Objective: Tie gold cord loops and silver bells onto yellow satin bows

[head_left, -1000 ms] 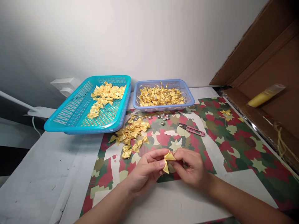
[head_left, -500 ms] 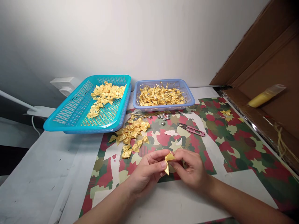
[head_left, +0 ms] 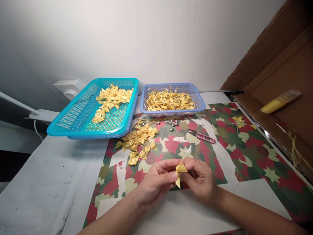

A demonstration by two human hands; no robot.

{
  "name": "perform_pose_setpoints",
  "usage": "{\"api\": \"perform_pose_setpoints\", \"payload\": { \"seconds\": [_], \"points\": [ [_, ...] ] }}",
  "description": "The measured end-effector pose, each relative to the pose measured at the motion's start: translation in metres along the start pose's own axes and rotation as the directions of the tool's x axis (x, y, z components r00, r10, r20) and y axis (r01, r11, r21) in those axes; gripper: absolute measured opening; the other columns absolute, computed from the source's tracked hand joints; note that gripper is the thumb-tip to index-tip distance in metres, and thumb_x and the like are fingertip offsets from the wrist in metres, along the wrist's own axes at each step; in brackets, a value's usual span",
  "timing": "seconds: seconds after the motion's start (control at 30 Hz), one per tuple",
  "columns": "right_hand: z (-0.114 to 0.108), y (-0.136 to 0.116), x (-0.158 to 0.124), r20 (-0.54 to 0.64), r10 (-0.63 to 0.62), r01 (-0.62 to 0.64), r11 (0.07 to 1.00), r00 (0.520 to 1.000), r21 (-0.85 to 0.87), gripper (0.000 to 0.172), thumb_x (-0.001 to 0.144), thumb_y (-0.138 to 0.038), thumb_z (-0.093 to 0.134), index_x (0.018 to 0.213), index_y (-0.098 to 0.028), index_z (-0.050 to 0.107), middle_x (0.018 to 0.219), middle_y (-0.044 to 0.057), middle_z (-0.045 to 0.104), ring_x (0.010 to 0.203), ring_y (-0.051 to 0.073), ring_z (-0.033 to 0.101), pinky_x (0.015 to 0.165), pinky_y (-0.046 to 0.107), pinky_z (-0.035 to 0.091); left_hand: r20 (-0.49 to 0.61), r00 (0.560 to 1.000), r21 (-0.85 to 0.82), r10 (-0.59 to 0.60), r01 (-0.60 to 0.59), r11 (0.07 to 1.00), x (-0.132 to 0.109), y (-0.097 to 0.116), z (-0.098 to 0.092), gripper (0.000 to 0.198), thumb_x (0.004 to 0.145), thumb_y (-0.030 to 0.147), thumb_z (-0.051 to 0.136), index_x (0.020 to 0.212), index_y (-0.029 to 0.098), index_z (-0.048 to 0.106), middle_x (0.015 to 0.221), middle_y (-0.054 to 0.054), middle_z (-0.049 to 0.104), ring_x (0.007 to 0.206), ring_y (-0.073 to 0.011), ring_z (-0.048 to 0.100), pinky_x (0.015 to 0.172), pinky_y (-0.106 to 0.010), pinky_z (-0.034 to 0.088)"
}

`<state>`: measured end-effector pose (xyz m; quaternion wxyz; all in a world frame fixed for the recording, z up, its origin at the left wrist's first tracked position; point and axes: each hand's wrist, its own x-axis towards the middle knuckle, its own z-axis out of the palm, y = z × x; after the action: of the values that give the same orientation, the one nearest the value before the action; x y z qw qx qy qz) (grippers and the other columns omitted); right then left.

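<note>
here, low over the camouflage-and-star patterned paper (head_left: 168, 145), my left hand (head_left: 160, 179) pinches a yellow ribbon bow (head_left: 181, 168) between thumb and fingers, its one tail pointing down. my right hand (head_left: 201, 179) is curled at the bow's other side, thumb and forefinger drawn in close to it; fingers cover the spot, so i cannot tell whether they grip ribbon or the thin cord (head_left: 194, 155) looping up behind my knuckles. beyond my left hand, a loose heap of bows (head_left: 139, 137). further back, silver bells (head_left: 172, 122) near some gold cords (head_left: 158, 119); pink-handled snips (head_left: 202, 136) lie to the right of them. at the wall, a teal basket (head_left: 55, 130) with more bows, left, and a periwinkle basket (head_left: 172, 113) filled with bows, cords and bells.
</note>
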<state>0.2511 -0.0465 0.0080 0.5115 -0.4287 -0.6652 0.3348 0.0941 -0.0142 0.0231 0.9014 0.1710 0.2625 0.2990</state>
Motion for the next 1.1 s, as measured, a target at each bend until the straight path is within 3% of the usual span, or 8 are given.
{"api": "perform_pose_setpoints", "payload": {
  "seconds": [0.3,0.47,0.73,0.87,1.1],
  "points": [
    [0.001,0.001,-0.001,-0.003,0.03,-0.029,0.999,1.0,0.025,0.017,0.087,-0.013,0.056,0.075,-0.022,0.05,0.06,-0.005,0.051,0.053,0.01,0.047,0.052,0.023,0.037,0.001,1.0,0.01,0.004,-0.004,1.0,0.001,0.0,-0.002,0.026,0.06,0.018,0.087,0.085,0.023,0.079,0.069,0.002,0.07,0.058,-0.0044,0.058,0.056,-0.012,0.044],
    [-0.006,0.001,0.008,0.043,-0.041,0.043,0.998,0.998,-0.047,0.01,0.086,-0.016,0.057,0.079,-0.022,0.054,0.065,-0.002,0.055,0.06,0.013,0.049,0.057,0.025,0.04,-0.026,0.997,0.099,0.076,-0.073,0.992,-0.001,0.003,-0.007,0.027,0.06,0.021,0.087,0.085,0.024,0.079,0.073,0.0,0.069,0.06,-0.0057,0.056,0.06,-0.016,0.045],
    [-0.008,0.004,0.014,0.105,-0.09,0.1,0.99,0.99,-0.096,0.023,0.092,-0.019,0.051,0.069,-0.021,0.053,0.058,-0.003,0.05,0.059,0.013,0.044,0.061,0.029,0.04,-0.034,0.984,0.209,0.173,-0.162,0.964,0.001,0.002,-0.01,0.026,0.059,0.024,0.088,0.084,0.023,0.079,0.068,0.0,0.065,0.058,-0.0058,0.054,0.055,-0.016,0.043],
    [-0.012,0.006,0.014,0.104,-0.108,0.121,0.985,0.989,-0.123,0.015,0.09,-0.014,0.053,0.078,-0.021,0.057,0.067,-0.001,0.061,0.063,0.014,0.05,0.066,0.032,0.04,-0.058,0.974,0.259,0.219,-0.197,0.946,0.0,0.004,-0.008,0.026,0.059,0.025,0.088,0.084,0.023,0.079,0.073,0.0,0.066,0.062,-0.0067,0.054,0.057,-0.017,0.044],
    [-0.01,0.006,0.015,0.112,-0.159,0.179,0.963,0.981,-0.199,0.021,0.088,-0.008,0.049,0.073,-0.021,0.054,0.065,-0.001,0.058,0.062,0.014,0.047,0.063,0.032,0.039,-0.051,0.961,0.341,0.27,-0.237,0.91,0.001,0.002,-0.008,0.022,0.062,0.023,0.085,0.084,0.022,0.079,0.091,-0.004,0.072,0.081,-0.0134,0.062,0.073,-0.022,0.049]
  ]
}}
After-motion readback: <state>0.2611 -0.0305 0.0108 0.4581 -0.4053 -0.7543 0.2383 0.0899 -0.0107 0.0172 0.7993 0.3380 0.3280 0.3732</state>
